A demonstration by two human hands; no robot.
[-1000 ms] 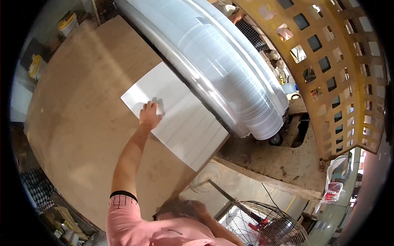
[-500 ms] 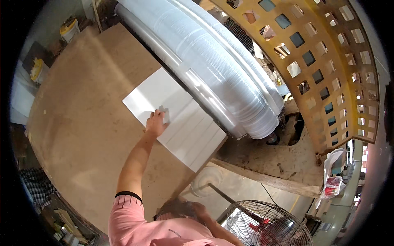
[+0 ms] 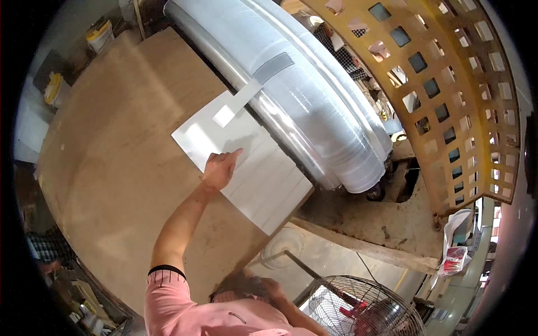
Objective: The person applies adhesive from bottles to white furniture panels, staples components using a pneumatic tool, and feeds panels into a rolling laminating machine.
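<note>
Below, left hand [image 3: 219, 169] rests loosely curled, forefinger extended, gripping nothing, on white sheet [image 3: 252, 168]; its long axis runs ten-to-four o'clock across the desk [image 3: 112, 168].

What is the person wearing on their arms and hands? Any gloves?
No gloves: the left hand is bare, with no ring or watch showing. The left arm is bare up to a short pink sleeve with a black edge band. The right hand is not clearly in view, only more of the pink shirt low in the picture.
</note>
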